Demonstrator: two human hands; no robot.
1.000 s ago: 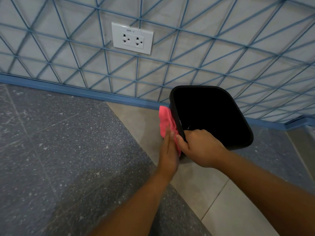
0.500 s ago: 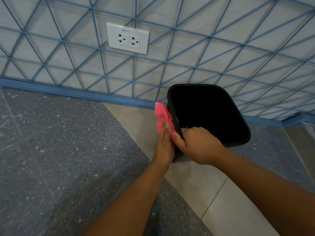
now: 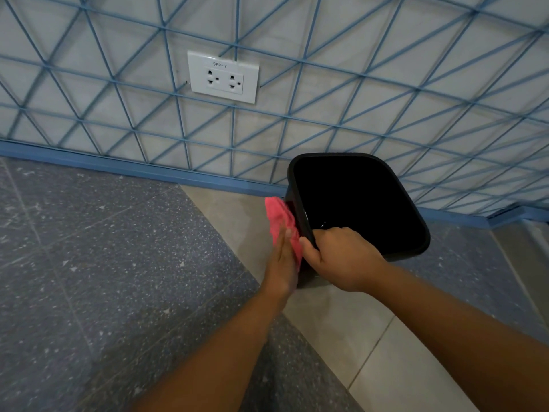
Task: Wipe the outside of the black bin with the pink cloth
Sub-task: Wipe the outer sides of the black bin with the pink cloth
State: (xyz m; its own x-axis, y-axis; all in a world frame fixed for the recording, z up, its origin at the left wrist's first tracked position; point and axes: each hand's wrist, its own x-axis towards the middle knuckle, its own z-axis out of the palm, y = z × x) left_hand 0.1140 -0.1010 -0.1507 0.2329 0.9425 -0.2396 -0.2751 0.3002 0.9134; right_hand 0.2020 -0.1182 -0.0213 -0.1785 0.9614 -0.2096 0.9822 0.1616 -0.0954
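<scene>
The black bin stands on the floor near the wall, its open top facing me. My right hand grips the near-left corner of its rim, thumb outside and fingers curled over the edge. The pink cloth lies flat against the bin's left outer side. My left hand presses it there with straight fingers. The bin's left wall is mostly hidden behind cloth and hand.
A tiled wall with blue diagonal lines and a blue skirting runs behind the bin. A white double socket sits on the wall up left. The floor has dark speckled tiles on the left and beige tiles under the bin.
My left hand and the pink cloth have slid a little along the bin's left side. My right hand keeps its grip on the rim. The view has shifted slightly.
</scene>
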